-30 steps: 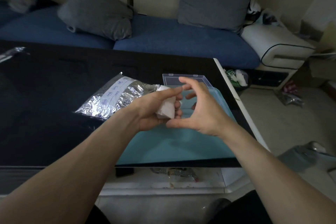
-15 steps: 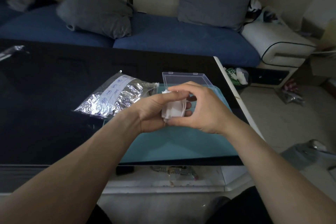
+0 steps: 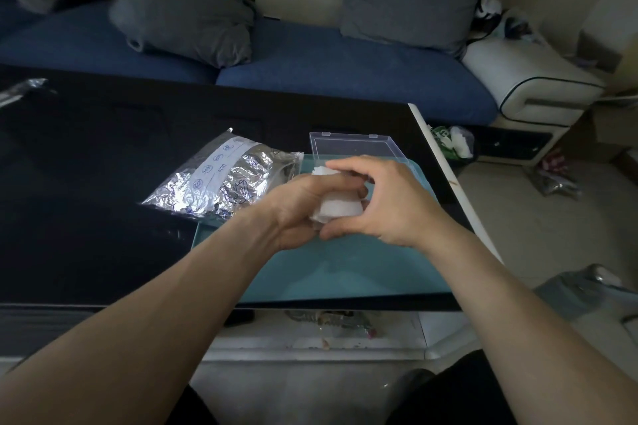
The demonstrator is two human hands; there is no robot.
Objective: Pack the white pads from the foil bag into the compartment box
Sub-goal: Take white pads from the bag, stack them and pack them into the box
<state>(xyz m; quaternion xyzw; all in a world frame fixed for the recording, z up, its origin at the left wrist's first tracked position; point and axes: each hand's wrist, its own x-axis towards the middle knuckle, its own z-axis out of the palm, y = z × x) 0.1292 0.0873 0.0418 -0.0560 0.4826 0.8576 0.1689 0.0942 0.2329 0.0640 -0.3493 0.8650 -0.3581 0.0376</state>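
A stack of white pads (image 3: 340,205) is held between both hands above the teal mat (image 3: 345,272). My left hand (image 3: 300,214) cups the stack from the left. My right hand (image 3: 386,200) closes over it from the right, thumb under and fingers on top. The crinkled foil bag (image 3: 221,183) lies on the black table to the left, its mouth toward my hands. The clear plastic box (image 3: 355,145) lies open just behind my hands; my hands hide its near part and its compartments.
The black table (image 3: 86,200) ends in a white edge (image 3: 445,176) on the right, with floor clutter beyond. A blue sofa (image 3: 310,69) with grey cushions runs behind the table. A scrap of foil (image 3: 20,90) lies at the far left.
My right hand has closed onto the pads that my left hand held alone a second ago. Both hands have stayed over the mat in front of the box.
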